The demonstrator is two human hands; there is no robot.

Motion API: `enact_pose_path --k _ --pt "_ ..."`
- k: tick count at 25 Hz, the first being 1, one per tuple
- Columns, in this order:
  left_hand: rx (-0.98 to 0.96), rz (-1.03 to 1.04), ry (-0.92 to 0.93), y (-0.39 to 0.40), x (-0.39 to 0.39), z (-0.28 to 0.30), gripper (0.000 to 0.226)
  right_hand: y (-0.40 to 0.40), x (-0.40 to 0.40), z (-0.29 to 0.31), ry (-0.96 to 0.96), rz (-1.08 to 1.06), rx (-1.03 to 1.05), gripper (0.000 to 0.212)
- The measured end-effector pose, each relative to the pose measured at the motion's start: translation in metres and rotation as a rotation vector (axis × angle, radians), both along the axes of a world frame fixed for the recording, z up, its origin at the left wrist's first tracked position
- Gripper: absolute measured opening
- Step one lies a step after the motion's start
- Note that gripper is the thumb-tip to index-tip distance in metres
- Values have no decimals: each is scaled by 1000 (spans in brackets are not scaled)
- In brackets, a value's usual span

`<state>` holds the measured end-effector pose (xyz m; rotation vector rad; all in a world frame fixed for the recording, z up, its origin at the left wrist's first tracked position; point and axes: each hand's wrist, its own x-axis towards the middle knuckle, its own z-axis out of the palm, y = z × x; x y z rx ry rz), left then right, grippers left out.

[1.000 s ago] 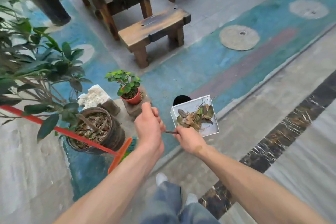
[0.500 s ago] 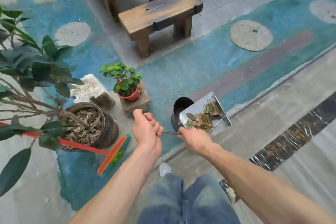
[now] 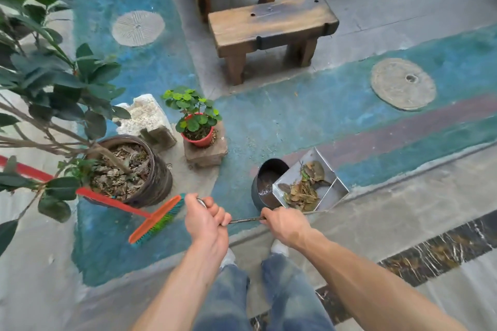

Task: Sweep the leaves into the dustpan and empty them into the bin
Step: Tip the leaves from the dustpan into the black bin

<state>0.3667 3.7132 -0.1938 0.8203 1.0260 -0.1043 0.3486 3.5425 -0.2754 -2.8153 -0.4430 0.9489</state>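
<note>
Down toward the bin [image 3: 269, 183] came the dustpan [image 3: 309, 185] of leaves [image 3: 302, 191], both hands' fingers [image 3: 215, 216] wrapped tight round its handle [image 3: 246, 220]; tipping slowly would keep leaves from spilling.

You've got both hands on the thin metal handle [image 3: 246, 220] of the square grey metal dustpan [image 3: 339, 191]: your left hand [image 3: 207, 220] grips the near end, your right hand [image 3: 285, 226] is wrapped around it closer to the pan. The pan holds a pile of dry brown leaves [image 3: 302, 191] and sits tilted right against the rim of the small dark round bin [image 3: 262, 183]. Off to your left, the orange broom with green bristles [image 3: 154, 220] leans on the big brown pot of the leafy plant [image 3: 158, 180]. A little red pot with a green plant [image 3: 197, 134] sits on a stone block [image 3: 205, 153], and there's a wooden stool [image 3: 271, 24] further back.
</note>
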Motion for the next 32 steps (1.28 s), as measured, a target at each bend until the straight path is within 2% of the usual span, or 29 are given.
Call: enact_pose_path --k 7,14,25,28,32 --pt "-81 153 95 30 -13 -34 31 16 6 -14 32 123 -87 38" --pt "-141 252 179 74 -27 -57 29 52 4 -24 47 152 -89 35" --pt "-163 274 234 106 -41 -80 29 83 3 -31 86 151 -154 29" --pt "45 104 180 108 -45 -77 31 87 -1 -34 87 175 -172 28" --pt "763 -428 105 117 -52 -77 21 91 -8 -40 97 186 -187 33"
